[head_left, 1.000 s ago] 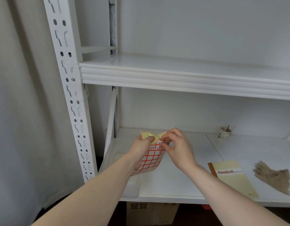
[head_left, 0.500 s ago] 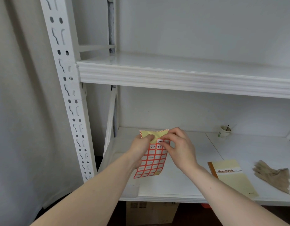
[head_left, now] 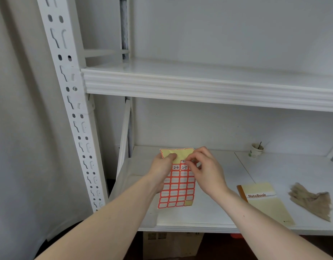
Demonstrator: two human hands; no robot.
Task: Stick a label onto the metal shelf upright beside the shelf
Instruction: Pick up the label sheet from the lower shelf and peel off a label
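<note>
Two hands, left hand [head_left: 160,168] gripping one label sheet [head_left: 178,187], right hand [head_left: 205,168] pinching it

Upright [head_left: 75,117] left of lower shelf [head_left: 218,216]; on it: label sheet [head_left: 178,186] left, notebook [head_left: 265,201] then cloth [head_left: 312,198] right, cup [head_left: 255,150] behind.

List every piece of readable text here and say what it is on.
"NoteBook": white strip on the cover of the yellow notebook.
"2-4", "2-5": handwritten on the red-bordered label sheet.
Other handwriting above, by the right hand: partly hidden, unreadable.
Paper cup print: too small.
</note>
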